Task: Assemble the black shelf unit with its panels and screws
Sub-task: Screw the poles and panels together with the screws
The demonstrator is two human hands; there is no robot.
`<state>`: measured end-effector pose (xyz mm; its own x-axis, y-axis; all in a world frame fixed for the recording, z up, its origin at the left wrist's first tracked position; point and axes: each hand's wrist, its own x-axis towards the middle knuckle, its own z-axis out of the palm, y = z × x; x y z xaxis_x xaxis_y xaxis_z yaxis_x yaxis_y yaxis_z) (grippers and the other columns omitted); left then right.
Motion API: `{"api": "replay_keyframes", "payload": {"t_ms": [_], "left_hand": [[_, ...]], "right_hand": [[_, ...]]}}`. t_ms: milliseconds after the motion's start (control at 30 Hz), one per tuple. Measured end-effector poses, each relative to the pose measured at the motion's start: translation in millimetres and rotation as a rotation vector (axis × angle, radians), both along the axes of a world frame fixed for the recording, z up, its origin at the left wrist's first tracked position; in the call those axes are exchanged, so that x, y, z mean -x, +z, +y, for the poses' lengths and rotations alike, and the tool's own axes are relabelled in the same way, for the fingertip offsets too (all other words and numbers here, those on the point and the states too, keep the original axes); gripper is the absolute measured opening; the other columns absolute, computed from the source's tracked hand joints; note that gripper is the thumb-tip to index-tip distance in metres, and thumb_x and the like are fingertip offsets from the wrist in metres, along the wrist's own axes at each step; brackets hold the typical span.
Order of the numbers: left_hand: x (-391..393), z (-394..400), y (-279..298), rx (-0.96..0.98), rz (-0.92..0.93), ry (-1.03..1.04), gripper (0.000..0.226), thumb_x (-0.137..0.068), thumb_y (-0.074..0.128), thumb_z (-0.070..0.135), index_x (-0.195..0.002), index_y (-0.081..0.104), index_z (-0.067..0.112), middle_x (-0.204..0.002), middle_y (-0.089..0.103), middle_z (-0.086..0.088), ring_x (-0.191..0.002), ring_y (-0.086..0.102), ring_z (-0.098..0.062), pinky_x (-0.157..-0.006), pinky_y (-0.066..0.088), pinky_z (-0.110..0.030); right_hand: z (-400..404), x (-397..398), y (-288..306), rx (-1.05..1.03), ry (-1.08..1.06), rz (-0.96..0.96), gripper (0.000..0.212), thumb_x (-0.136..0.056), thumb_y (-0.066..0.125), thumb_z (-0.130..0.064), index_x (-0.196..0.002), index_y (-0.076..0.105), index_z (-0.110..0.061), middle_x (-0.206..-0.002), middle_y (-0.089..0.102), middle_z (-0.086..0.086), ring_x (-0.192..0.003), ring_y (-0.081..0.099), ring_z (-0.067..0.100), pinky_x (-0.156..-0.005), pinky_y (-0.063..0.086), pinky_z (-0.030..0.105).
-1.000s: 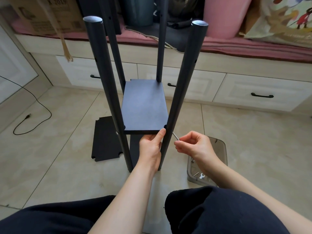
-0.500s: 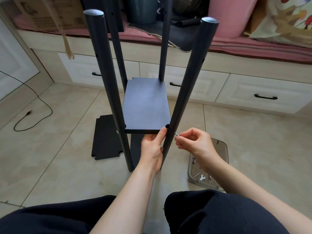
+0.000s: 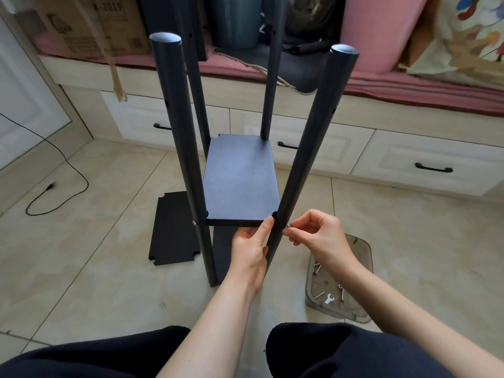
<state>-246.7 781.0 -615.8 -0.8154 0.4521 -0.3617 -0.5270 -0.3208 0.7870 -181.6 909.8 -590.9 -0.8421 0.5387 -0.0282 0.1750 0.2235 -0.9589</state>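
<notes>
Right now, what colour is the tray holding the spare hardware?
Translucent smoky grey tray, clearest in the head view.

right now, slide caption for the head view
Left hand steadies the shelf panel while right hand pinches a screw at the pole.

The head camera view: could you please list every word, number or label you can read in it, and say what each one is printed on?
"X-2019": printed on the cardboard box on the pink cushion, top left; the first character is partly cut off.
Smaller print and square codes lower on the same box: too blurred to read.
Shelf panel, posts, tray of screws: no text visible.
</notes>
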Motion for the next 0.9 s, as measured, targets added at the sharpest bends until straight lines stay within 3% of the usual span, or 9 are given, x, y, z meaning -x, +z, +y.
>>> {"api": "replay_keyframes", "payload": {"t_ms": [167,300,467,667,900], "left_hand": [[-0.8,-0.9,0.0,0.022,0.008,0.002,0.026,-0.093,0.068,0.025,-0.117,0.067,0.018,-0.112,0.076,0.003,-0.100,0.071,-0.006,-0.081,0.042,-0.027],[-1.5,-0.6,0.0,0.012,-0.003,0.012,0.025,-0.093,0.068,0.024,-0.117,0.067,0.017,-0.111,0.076,0.002,-0.100,0.072,-0.008,-0.080,0.043,-0.026],[-2.1,1.6,-3.3,0.014,-0.006,0.030,0.023,-0.092,0.069,0.024,-0.114,0.068,0.019,-0.112,0.076,0.005,-0.103,0.070,-0.006,-0.084,0.042,-0.028],[-2.7,0.7,-4.2,0.006,-0.009,0.033,0.050,-0.075,0.075,0.040,-0.119,0.067,0.017,-0.115,0.075,0.004,-0.112,0.068,-0.013,-0.097,0.041,-0.034],[-3.3,3.0,-4.1,-0.014,-0.010,0.066,0.048,-0.073,0.075,0.042,-0.114,0.069,0.018,-0.111,0.076,0.002,-0.103,0.071,-0.009,-0.079,0.044,-0.024]], "right_hand": [[-4.8,-5.1,-3.8,-0.255,-0.003,0.047,0.020,-0.076,0.085,-0.015,-0.074,0.065,-0.018,-0.068,0.069,-0.008,-0.062,0.067,0.011,-0.062,0.056,0.027],[-6.2,-4.7,-3.6,-0.294,-0.016,0.055,0.020,-0.077,0.084,-0.016,-0.074,0.065,-0.018,-0.066,0.069,-0.007,-0.062,0.068,0.011,-0.062,0.058,0.033],[-7.0,-3.0,-1.4,-0.371,0.002,0.034,0.020,-0.078,0.084,-0.018,-0.076,0.064,-0.016,-0.064,0.066,-0.007,-0.061,0.065,0.006,-0.060,0.053,0.021],[-3.2,-4.3,-0.3,-0.182,-0.006,0.053,0.018,-0.079,0.082,-0.010,-0.074,0.065,-0.012,-0.066,0.069,0.002,-0.061,0.067,0.016,-0.065,0.057,0.038],[-10.1,-6.8,-4.3,-0.145,-0.050,0.106,0.019,-0.077,0.083,-0.009,-0.075,0.065,-0.006,-0.068,0.070,0.005,-0.063,0.069,0.018,-0.068,0.060,0.041]]}}
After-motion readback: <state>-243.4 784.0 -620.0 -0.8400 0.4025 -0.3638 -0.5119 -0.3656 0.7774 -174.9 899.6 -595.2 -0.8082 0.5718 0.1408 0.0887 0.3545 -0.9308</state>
